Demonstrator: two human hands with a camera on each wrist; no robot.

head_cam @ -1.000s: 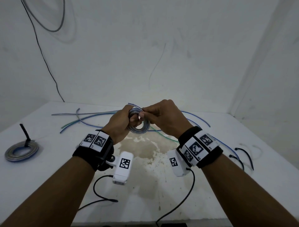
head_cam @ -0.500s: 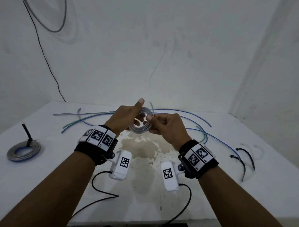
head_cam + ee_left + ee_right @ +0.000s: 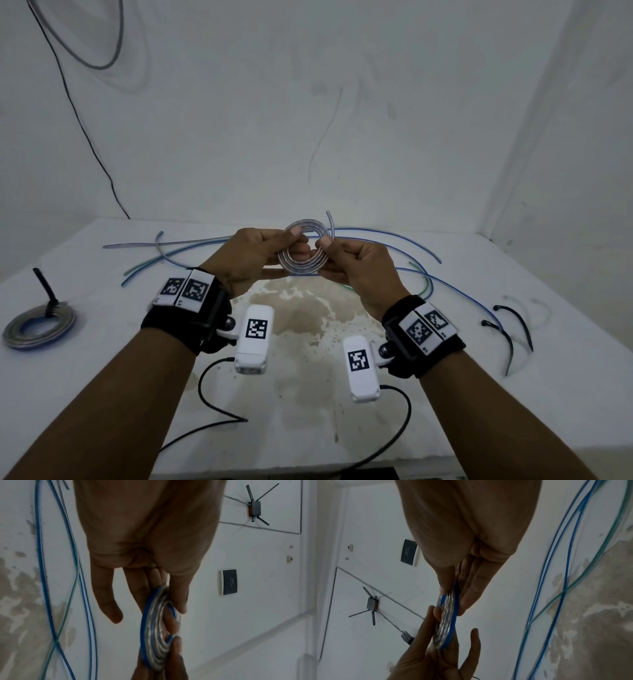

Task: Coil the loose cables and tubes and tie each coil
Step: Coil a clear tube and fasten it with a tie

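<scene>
A small coil of clear tube with a blue stripe [image 3: 301,251] is held upright above the table between both hands. My left hand [image 3: 274,248] pinches its left side, thumb on the front. My right hand [image 3: 334,255] pinches its right side, thumb up by the rim. A short free end [image 3: 330,222] sticks up from the coil's top right. The left wrist view shows the coil [image 3: 154,635] edge-on between thumb and fingers, and so does the right wrist view [image 3: 447,616]. Several loose blue and green tubes [image 3: 411,260] lie on the table behind the hands.
A finished coil bound with a black tie [image 3: 39,323] lies at the table's left. Black ties [image 3: 510,329] lie at the right. A brown stain [image 3: 301,318] marks the table's middle. White walls close off the back and right. Camera cables [image 3: 219,394] trail off the front edge.
The left thumb, raised half a second ago, has come down onto the coil. The coil now stands more face-on between both hands, and the right hand has shifted to its right rim.
</scene>
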